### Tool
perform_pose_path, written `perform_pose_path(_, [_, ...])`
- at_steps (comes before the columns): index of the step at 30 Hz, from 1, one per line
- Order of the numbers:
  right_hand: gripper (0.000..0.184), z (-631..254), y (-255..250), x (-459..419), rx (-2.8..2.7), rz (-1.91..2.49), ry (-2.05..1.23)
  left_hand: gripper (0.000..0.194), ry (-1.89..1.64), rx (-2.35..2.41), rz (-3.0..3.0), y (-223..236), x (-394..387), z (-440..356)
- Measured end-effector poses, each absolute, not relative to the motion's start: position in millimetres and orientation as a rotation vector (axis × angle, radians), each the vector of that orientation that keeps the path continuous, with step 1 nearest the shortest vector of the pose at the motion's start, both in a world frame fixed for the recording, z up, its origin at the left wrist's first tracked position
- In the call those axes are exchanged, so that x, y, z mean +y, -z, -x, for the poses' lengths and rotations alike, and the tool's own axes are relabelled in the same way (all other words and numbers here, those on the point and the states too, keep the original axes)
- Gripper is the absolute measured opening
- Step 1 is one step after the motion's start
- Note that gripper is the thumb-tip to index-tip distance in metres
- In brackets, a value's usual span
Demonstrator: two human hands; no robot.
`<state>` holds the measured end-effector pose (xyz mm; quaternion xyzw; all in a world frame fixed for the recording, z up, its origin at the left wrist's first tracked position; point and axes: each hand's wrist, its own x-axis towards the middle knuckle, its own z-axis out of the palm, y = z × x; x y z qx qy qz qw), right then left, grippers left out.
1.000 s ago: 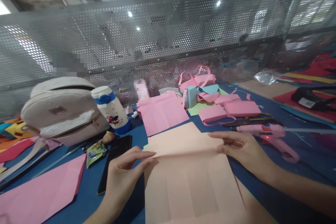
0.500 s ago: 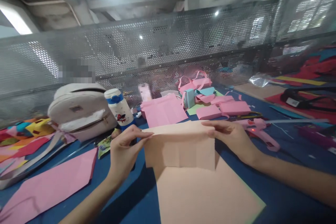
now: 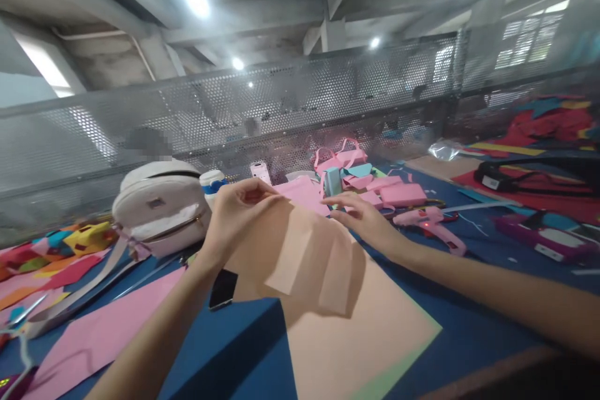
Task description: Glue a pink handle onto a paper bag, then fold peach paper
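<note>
My left hand is closed in a pinch on the upper left edge of a creased peach paper strip. The strip hangs tilted, its fold lines bending it into panels. At its upper right edge is my right hand, thumb and fingers apart; whether they touch the strip is hard to tell. Beneath lies a larger peach sheet with a green sheet showing under its edge. A pink sheet lies beyond my hands. The dark phone-like object sits below my left wrist.
A white backpack and a bottle stand at left, near a pink sheet. To the right are a pink glue gun with a lit red light, pink paper boxes and a purple device. A perforated metal screen runs behind.
The strip has turned from level to tilted, swinging down on the right. My right hand has moved left and its fingers have parted. The view has shifted, showing more ceiling.
</note>
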<state>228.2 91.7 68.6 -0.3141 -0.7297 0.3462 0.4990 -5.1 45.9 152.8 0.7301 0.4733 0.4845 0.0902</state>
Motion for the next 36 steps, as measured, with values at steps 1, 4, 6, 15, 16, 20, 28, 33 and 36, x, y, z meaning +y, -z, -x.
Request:
perform_pose_path(1, [0.031, -222, -79, 92, -1.838, 0.672, -0.812, 0.012, -1.429, 1.399, -2.215, -157, 47, 2])
perform_pose_path(4, [0.022, -204, -104, 96, -1.884, 0.524, -0.851, 0.011, -1.349, 1.380, -2.329, -165, 48, -7])
perform_pose_path(6, [0.018, -193, -110, 102, -1.873, 0.498, -0.892, 0.013, -1.301, 1.392, -2.363, -167, 48, -10])
perform_pose_path(15, [0.035, -182, -92, 120, -1.847, 0.427, -1.109, 0.020, -1.195, 1.410, -2.369, -168, 54, 0])
perform_pose_path(16, [0.036, -182, -91, 121, -1.850, 0.426, -1.115, 0.023, -1.184, 1.409, -2.357, -167, 56, 1])
perform_pose_path(20, [0.034, -182, -88, 121, -1.860, 0.443, -1.106, 0.027, -1.144, 1.412, -2.307, -164, 62, 3])
perform_pose_path(28, [0.031, -185, -78, 120, -1.871, 0.506, -1.073, 0.028, -1.043, 1.431, -2.252, -158, 73, 12])
perform_pose_path(33, [0.033, -184, -75, 123, -1.879, 0.527, -1.081, 0.029, -1.104, 1.473, -2.222, -159, 73, 13])
perform_pose_path(36, [0.036, -185, -75, 124, -1.887, 0.528, -1.074, 0.029, -1.115, 1.494, -2.180, -163, 70, 15])
